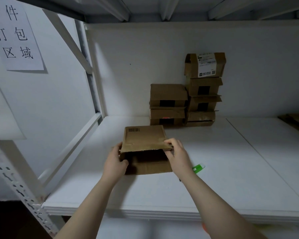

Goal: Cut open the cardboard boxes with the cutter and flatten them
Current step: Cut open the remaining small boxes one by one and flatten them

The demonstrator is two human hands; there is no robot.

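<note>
Flattening seems under way: left hand (115, 163) grips the opened box (143, 137) by its side, right hand (177, 155) fingers (171, 141) pinch its flap, cutter (198, 167) lying beside; pressing flat likely follows.

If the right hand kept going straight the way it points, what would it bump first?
The open cardboard box: the right hand pinches its raised flap, so it would push into that first. The stacked boxes at the back look farther on, though depth is unclear.
</note>
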